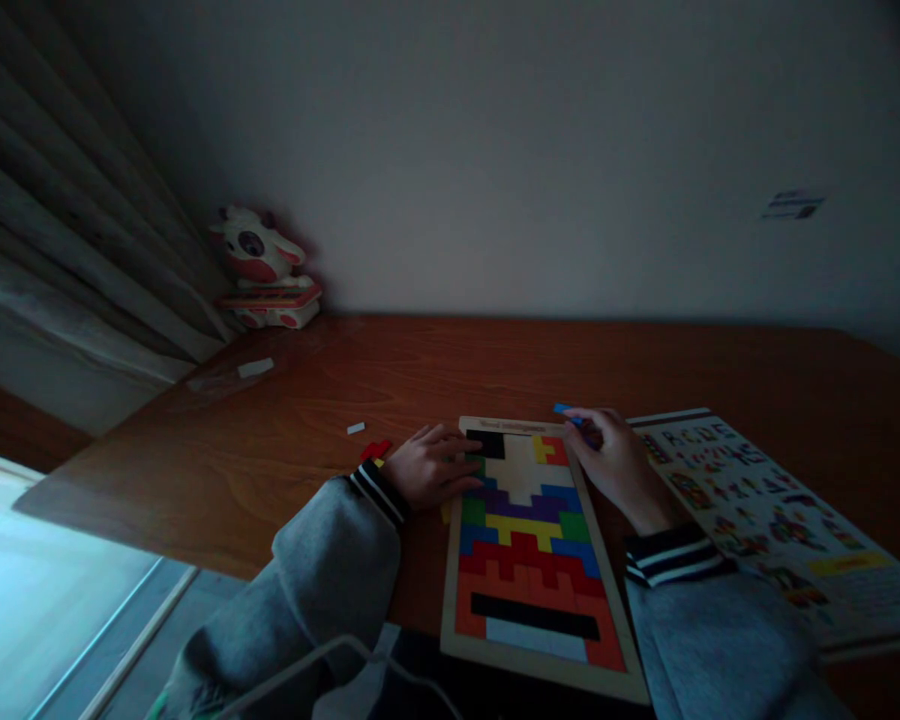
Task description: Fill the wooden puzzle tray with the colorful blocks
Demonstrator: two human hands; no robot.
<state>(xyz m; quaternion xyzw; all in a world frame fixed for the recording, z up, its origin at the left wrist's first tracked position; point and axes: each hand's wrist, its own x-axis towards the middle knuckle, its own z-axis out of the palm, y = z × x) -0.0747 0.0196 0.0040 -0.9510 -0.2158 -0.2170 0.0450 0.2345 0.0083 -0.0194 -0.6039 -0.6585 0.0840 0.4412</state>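
A wooden puzzle board [544, 668] lies on the table, filled with coloured blocks except for a bare patch near its top. My left hand [433, 466] rests over the board's upper left edge, fingers spread and touching the blocks beside a black piece [487, 443]. At the upper right edge, my right hand [607, 455] pinches a blue block [566, 409] between thumb and fingers. A yellow piece [544, 450] sits in the board's top right part. Red loose blocks [376, 450] lie just left of my left hand, with a bit of yellow showing under them.
A printed pattern sheet [780, 520] lies to the right of the board. On the brown table [420, 360] are a small white block [355, 428] and, at the back left, a cow toy [262, 270]. A curtain hangs at the left.
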